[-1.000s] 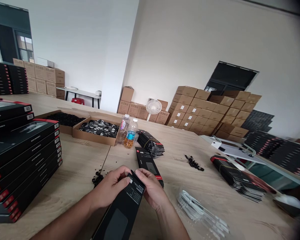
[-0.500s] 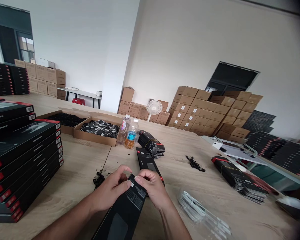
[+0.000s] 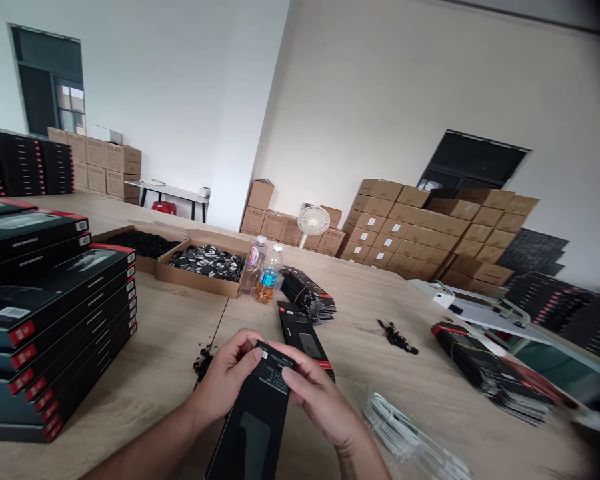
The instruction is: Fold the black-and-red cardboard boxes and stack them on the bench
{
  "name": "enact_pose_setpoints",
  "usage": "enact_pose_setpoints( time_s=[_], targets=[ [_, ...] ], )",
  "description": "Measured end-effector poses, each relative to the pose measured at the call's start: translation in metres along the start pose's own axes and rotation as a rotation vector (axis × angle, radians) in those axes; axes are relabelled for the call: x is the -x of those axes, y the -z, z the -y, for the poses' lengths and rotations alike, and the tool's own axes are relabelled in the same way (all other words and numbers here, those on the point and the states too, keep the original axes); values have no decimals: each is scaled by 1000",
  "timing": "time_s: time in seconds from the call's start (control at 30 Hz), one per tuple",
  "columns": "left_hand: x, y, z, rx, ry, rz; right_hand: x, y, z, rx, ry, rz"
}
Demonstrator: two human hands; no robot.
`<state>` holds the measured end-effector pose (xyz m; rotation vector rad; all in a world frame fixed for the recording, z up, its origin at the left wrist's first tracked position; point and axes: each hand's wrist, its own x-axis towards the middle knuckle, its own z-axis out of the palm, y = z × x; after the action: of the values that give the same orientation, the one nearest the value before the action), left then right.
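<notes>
Both my hands grip one long flat black box (image 3: 260, 413) with white print near its top end, held over the wooden table (image 3: 170, 347). My left hand (image 3: 227, 380) is curled round its left edge, thumb on top. My right hand (image 3: 315, 397) clasps its right edge, fingers pressed on the printed end. Just beyond lies another black box with a red end (image 3: 305, 340). A small heap of black parts (image 3: 203, 360) sits left of my left hand.
A tall stack of black boxes with red tabs (image 3: 50, 320) stands at the left. Cardboard trays of dark parts (image 3: 207, 263), two bottles (image 3: 265, 273), bundles of black sleeves (image 3: 310, 297), white cables in bags (image 3: 405, 433), and cartons along the walls (image 3: 430, 227).
My hands have shifted slightly along the box's top end and the flap end now lies flatter. The view has panned a little to the left.
</notes>
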<state>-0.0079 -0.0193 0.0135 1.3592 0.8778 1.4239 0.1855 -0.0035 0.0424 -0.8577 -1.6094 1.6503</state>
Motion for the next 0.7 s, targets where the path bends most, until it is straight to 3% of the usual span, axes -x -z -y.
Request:
enact_pose_setpoints(
  time_s=[0.17, 0.27, 0.4, 0.5, 0.57, 0.63, 0.7],
  targets=[
    [4, -10, 4, -67, 56, -36, 9, -16, -18, -33, 103, -270],
    [7, -12, 4, -74, 151, 28, 30, -6, -19, 77, 180, -474],
    [9, -8, 7, -338, 195, 114, 81, 43, 9, 401, 166, -689],
    [12, -5, 4, -689, 58, 142, 126, 95, 37, 718, 50, -714],
    [15, -5, -2, -779, -84, 265, 153, 126, 47, 880, -107, -629],
    [19, -6, -10, -796, -171, 514, 173, 148, 48, 962, -299, -553],
    [23, -10, -19, -821, -187, 744, 186, 159, 43, 945, -384, -520]
  ],
)
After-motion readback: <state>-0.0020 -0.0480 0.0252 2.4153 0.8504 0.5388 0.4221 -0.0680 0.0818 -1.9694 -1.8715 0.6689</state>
